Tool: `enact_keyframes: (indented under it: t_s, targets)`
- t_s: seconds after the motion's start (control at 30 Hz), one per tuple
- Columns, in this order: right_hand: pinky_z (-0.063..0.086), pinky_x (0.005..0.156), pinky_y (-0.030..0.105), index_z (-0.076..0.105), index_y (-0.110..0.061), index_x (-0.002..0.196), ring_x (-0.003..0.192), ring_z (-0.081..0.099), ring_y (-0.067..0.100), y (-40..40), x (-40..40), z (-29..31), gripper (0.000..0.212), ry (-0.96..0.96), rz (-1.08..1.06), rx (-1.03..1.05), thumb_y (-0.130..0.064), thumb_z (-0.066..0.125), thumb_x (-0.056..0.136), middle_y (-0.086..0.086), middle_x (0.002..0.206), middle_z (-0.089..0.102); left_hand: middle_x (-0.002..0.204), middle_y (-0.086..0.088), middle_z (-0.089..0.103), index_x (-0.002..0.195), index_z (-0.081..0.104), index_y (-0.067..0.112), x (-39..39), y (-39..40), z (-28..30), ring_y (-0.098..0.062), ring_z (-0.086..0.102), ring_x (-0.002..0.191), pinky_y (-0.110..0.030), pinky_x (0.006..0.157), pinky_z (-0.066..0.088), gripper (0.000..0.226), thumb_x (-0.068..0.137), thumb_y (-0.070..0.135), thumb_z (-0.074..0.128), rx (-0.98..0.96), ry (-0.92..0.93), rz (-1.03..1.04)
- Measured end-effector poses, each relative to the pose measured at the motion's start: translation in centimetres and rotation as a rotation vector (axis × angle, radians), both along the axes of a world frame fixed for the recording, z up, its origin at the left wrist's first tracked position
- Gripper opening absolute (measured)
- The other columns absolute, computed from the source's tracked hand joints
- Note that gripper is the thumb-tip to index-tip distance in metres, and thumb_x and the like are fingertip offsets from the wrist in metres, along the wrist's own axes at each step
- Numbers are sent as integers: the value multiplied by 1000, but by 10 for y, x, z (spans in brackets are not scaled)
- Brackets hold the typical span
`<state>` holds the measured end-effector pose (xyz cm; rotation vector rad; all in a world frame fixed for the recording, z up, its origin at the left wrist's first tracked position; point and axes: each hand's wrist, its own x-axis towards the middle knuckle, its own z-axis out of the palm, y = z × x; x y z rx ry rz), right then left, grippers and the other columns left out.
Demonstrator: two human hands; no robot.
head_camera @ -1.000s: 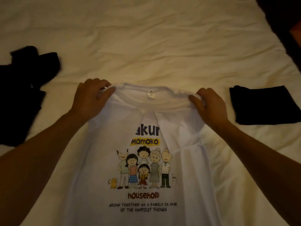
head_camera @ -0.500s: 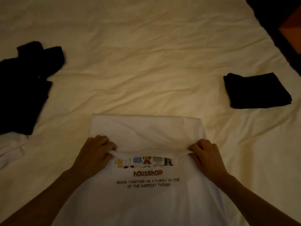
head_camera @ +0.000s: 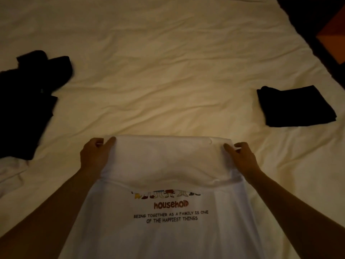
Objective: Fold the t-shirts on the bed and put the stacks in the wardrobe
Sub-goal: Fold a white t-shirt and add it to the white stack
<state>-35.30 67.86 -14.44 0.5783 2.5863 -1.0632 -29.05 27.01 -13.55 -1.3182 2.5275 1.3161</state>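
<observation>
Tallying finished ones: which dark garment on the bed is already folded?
The black shirt on the right, a neat rectangle; the black garment on the left lies crumpled.

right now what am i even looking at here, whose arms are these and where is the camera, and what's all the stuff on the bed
No machine here: these are a person's two bare arms, filmed by one wide-angle camera worn on their head, looking forward and down. That is why the arms enter from the bottom of the picture.

The surface is a bed with a cream sheet. In front of the person lies a white printed t-shirt, its top part folded down over the cartoon print. The left hand pinches the fold's left corner, and the right hand pinches its right corner.

To the right sits a neatly folded black garment. To the left lies a crumpled pile of black clothes, not yet folded.
</observation>
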Motion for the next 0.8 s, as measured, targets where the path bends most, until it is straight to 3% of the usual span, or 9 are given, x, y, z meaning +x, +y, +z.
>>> enact_keyframes:
  t_s: [0.07,0.17,0.3,0.43,0.63,0.8]
  targets:
    - [46,75,35,58,-6,99,88,56,27,-6,-13,-5,39,-47,-89,-96,-45,63,92,6,89,58,102,-11,62,108,65,7,-6,0,-6,-29,58,96,-35,82,44,35,92,37,66,15,-21,-4]
    - [39,60,31,52,-9,70,68,49,24,-8,-24,-15,38,-30,-119,-106,-36,63,93,5,65,50,88,-9,62,91,65,9,-12,-4,-12,-29,58,86,-34,76,43,25,91,34,67,48,13,49]
    - [42,70,32,56,-8,78,73,54,27,-3,-28,-21,29,42,-157,-40,-30,59,96,8,72,56,84,-7,61,89,66,8,-17,-11,-18,-25,55,81,-32,75,41,25,91,33,67,52,108,119]
    - [43,74,32,60,-9,87,78,58,26,-1,-23,-25,24,105,-116,60,-31,58,97,7,82,62,91,-7,62,96,66,12,-17,-3,-22,-26,55,86,-33,77,39,21,94,32,61,-87,96,100]
    - [41,78,33,56,-9,97,87,55,26,-6,-27,-20,27,81,-123,-113,-35,52,99,7,94,59,99,-5,60,103,61,17,-17,-11,-22,-28,56,92,-34,79,41,22,95,38,60,15,47,9]
    - [42,80,34,53,-9,110,94,53,23,-7,-30,-19,32,48,-155,-205,-37,60,95,5,102,55,109,-3,57,120,58,16,-20,-13,-21,-24,54,98,-35,87,43,37,92,40,64,111,48,47]
